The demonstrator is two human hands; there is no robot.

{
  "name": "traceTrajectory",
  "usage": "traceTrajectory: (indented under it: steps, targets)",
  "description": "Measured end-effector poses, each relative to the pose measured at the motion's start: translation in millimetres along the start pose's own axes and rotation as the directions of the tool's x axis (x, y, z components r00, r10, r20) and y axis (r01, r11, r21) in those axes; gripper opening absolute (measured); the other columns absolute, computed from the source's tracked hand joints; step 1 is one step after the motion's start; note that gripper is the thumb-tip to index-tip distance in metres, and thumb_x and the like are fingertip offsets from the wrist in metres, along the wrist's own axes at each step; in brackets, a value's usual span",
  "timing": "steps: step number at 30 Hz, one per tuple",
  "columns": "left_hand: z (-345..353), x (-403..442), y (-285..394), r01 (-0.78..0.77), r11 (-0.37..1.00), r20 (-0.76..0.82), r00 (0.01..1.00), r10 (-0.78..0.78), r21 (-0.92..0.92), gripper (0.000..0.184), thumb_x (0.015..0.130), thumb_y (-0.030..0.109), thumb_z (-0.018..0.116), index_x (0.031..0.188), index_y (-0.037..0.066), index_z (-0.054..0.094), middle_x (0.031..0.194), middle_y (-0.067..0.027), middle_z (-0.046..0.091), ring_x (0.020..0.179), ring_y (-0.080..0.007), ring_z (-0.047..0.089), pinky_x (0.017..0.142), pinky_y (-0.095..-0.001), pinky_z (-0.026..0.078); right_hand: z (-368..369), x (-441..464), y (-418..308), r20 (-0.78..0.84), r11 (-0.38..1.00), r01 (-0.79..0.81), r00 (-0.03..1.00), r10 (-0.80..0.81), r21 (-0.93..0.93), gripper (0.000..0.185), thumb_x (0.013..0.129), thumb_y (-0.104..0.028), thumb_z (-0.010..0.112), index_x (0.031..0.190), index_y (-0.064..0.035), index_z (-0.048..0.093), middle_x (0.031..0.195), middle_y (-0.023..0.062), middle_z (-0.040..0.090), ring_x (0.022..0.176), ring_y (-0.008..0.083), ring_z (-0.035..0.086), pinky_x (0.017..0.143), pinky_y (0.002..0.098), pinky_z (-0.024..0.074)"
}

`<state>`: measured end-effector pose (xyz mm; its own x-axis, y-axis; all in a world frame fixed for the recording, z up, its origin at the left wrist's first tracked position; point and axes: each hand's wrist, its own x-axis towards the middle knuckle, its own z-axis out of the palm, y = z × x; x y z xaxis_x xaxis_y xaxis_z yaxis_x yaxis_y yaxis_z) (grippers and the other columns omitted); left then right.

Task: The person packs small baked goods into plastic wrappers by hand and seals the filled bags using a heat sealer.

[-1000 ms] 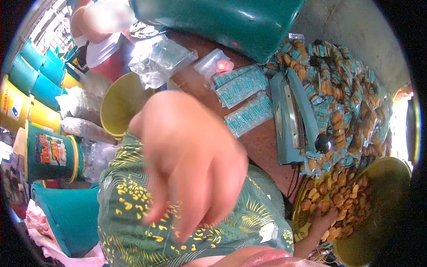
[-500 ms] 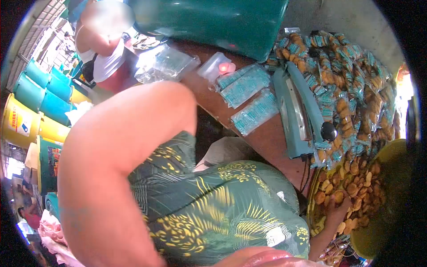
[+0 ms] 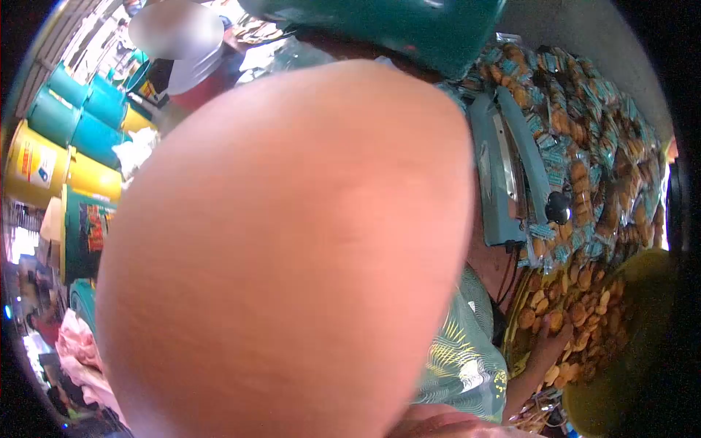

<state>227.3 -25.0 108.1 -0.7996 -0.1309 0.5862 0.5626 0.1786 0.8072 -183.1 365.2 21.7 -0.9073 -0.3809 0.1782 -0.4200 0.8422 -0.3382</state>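
My right hand (image 3: 556, 342) reaches down into a yellow tub (image 3: 520, 321) of loose round biscuits (image 3: 584, 321). Its thumb and fingertips sit on either side of one biscuit (image 3: 556, 320), closed around it. My left arm (image 3: 292, 241) is bent very near the camera and fills the middle of the view. The left hand itself is out of sight. Above the tub, a blue-grey heat sealer (image 3: 496, 171) with a black knob stands on the brown table (image 3: 491, 266). Clear bags of biscuits with teal printing (image 3: 577, 131) are heaped beside it.
A large green container (image 3: 394, 33) stands at the far side of the table. Yellow tubs (image 3: 95, 175) and teal tubs (image 3: 80, 117) line the left. Another person (image 3: 197, 77) is at the upper left. A pink cloth (image 3: 79, 347) lies lower left.
My left arm has swung closer to the camera and right, covering the flat printed bags and most of my shirt. My right hand has stayed at nearly the same spot in the tub.
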Motion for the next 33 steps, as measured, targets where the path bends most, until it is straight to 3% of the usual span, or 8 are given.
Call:
traceTrajectory:
  steps: [2, 5, 8, 15, 21, 24, 30, 33]
  targets:
    - [7.8, 0.8, -8.2, 0.03, 0.999, -0.038, 0.999, -0.029, 0.028, 0.026, 0.081, 0.031, 0.066, 0.092, 0.008, 0.063, 0.088, -0.0071, 0.065, 0.085, -0.0215, 0.064, 0.071, -0.0368, 0.05, -5.9, -2.2, -8.7, 0.034, 0.988, -0.021, 0.999, 0.016, 0.154, 0.049, 0.093, -0.03, 0.064, 0.132, -0.0023, 0.051, 0.132, 0.0205, 0.05, 0.121, 0.0365, 0.048, 0.103, 0.0456, 0.0385]
    - [11.1, -0.3, -12.8, 0.066, 0.996, -0.082, 0.995, -0.061, 0.06, 0.025, 0.081, 0.031, 0.066, 0.092, 0.008, 0.064, 0.087, -0.0063, 0.065, 0.084, -0.0209, 0.064, 0.07, -0.0363, 0.049, 5.6, 0.5, 14.0, -0.159, 0.968, 0.249, 0.957, -0.242, 0.024, 0.06, 0.082, -0.045, 0.072, 0.118, 0.0014, 0.061, 0.115, 0.0213, 0.063, 0.105, 0.0389, 0.058, 0.096, 0.0477, 0.0434]
    - [11.4, -1.1, -4.7, 0.066, 0.992, -0.106, 0.993, -0.054, 0.11, 0.024, 0.081, 0.03, 0.066, 0.092, 0.008, 0.064, 0.087, -0.0056, 0.065, 0.083, -0.0204, 0.064, 0.069, -0.0358, 0.049, -4.8, -9.6, -14.3, -0.104, 0.984, 0.123, 0.989, -0.11, 0.131, 0.062, 0.084, -0.049, 0.068, 0.118, 0.0021, 0.061, 0.114, 0.0219, 0.063, 0.107, 0.0397, 0.057, 0.096, 0.0466, 0.0428]
    - [35.6, 21.0, -22.9, 0.145, 0.954, -0.094, 0.988, -0.124, 0.261, 0.021, 0.081, 0.028, 0.066, 0.091, 0.009, 0.065, 0.085, -0.0039, 0.065, 0.08, -0.0191, 0.063, 0.067, -0.0346, 0.049, -3.1, 3.4, 1.9, -0.152, 0.929, 0.37, 0.918, -0.365, 0.003, 0.064, 0.084, -0.051, 0.067, 0.119, 0.002, 0.06, 0.116, 0.0227, 0.062, 0.109, 0.0396, 0.055, 0.097, 0.0474, 0.0421]
    - [35.9, 18.7, -26.7, 0.109, 0.97, -0.102, 0.991, -0.089, 0.216, 0.019, 0.082, 0.027, 0.066, 0.09, 0.01, 0.066, 0.084, -0.0025, 0.066, 0.077, -0.018, 0.063, 0.066, -0.0335, 0.048, 11.5, -3.6, 26.0, -0.201, 0.974, 0.225, 0.954, -0.224, -0.021, 0.064, 0.085, -0.054, 0.065, 0.121, -0.0013, 0.06, 0.12, 0.021, 0.06, 0.112, 0.0409, 0.053, 0.099, 0.0487, 0.0395]
    - [30.0, 11.3, -16.8, 0.062, 0.984, -0.099, 0.994, -0.046, 0.165, 0.018, 0.082, 0.026, 0.066, 0.09, 0.01, 0.066, 0.083, -0.0017, 0.066, 0.076, -0.0174, 0.063, 0.065, -0.033, 0.048, 2.4, -5.3, 7.5, -0.055, 0.991, 0.132, 0.99, -0.13, 0.038, 0.049, 0.093, -0.03, 0.065, 0.13, -0.0019, 0.052, 0.128, 0.0197, 0.052, 0.119, 0.0356, 0.049, 0.101, 0.0442, 0.0403]
    - [30.7, 9.2, -11.1, -0.029, 0.994, -0.036, 0.999, 0.032, 0.103, 0.015, 0.082, 0.024, 0.066, 0.089, 0.011, 0.067, 0.082, -0.0003, 0.066, 0.074, -0.0163, 0.063, 0.063, -0.032, 0.047, 6.9, -2.7, 11.3, -0.078, 0.983, 0.161, 0.985, -0.154, 0.094, 0.05, 0.092, -0.033, 0.065, 0.128, -0.0004, 0.053, 0.122, 0.0182, 0.054, 0.117, 0.0336, 0.052, 0.098, 0.0415, 0.0416]
    - [31.4, 11.9, -10.7, -0.05, 0.993, -0.016, 0.999, 0.052, 0.111, 0.014, 0.082, 0.024, 0.066, 0.089, 0.011, 0.067, 0.081, 0.0004, 0.066, 0.072, -0.0158, 0.063, 0.062, -0.0314, 0.047, 14.9, -3.1, 24.9, -0.115, 0.978, 0.187, 0.974, -0.197, -0.091, 0.05, 0.092, -0.032, 0.066, 0.128, -0.0001, 0.053, 0.123, 0.0183, 0.054, 0.116, 0.0337, 0.052, 0.097, 0.0418, 0.0419]
